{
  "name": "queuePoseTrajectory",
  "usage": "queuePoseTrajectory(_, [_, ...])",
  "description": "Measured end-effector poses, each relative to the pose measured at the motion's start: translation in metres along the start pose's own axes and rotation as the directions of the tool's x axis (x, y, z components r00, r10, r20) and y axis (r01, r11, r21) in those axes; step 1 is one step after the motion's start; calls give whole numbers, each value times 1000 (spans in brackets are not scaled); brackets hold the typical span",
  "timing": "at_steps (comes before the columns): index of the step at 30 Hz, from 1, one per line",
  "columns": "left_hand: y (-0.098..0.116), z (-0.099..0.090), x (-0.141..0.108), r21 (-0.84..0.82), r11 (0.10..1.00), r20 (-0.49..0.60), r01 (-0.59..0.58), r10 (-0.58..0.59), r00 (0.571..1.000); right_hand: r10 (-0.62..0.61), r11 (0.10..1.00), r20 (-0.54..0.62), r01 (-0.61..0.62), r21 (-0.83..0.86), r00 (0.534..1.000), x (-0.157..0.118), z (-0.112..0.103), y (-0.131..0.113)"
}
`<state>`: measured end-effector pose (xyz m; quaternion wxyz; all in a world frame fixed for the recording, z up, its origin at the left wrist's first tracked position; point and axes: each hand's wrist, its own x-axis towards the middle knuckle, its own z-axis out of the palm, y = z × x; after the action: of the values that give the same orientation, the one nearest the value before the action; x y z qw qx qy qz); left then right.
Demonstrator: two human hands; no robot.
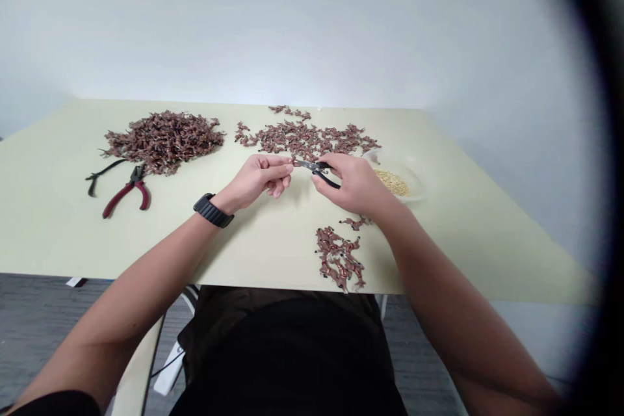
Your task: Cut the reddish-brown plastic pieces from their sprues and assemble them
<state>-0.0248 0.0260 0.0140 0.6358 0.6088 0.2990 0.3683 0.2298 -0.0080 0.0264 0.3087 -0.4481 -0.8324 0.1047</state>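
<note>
My left hand (pixel 260 177) pinches a small brown figure (pixel 295 161) between thumb and forefinger above the middle of the table. Black-handled pliers (pixel 327 177) are in my right hand (pixel 353 183), and their narrow tips reach the figure at my left fingertips. Just behind both hands lies a loose spread of brown figures (pixel 312 138). A smaller group of them (pixel 338 257) rests at the table's front edge, below my right hand. Partly hidden by my right hand is a clear bowl (pixel 416 185) with small gold-coloured pieces (pixel 392 182).
A large heap of brown figures (pixel 166 136) covers the back left of the pale table (pixel 244 247). Beside its front lie red-handled pliers (pixel 127 192) and a black-handled tool (pixel 104 172). A plain wall (pixel 244 26) stands behind the table.
</note>
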Motion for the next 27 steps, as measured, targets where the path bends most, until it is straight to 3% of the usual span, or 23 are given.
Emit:
queuePoseTrajectory(20, [-1, -1, -1, 52, 999, 39, -12, 10, 999, 37, 999, 67, -37, -11, 997, -1, -6, -4])
queuePoseTrajectory(24, [-7, -1, 0, 249, 949, 0, -191, 198, 980, 200, 952, 168, -232, 199, 965, -1, -10, -8])
queuePoseTrajectory(27, [-12, -5, 1, 467, 791, 21, -397, 438, 899, 249, 753, 428, -451, 478, 869, -1, -13, -9])
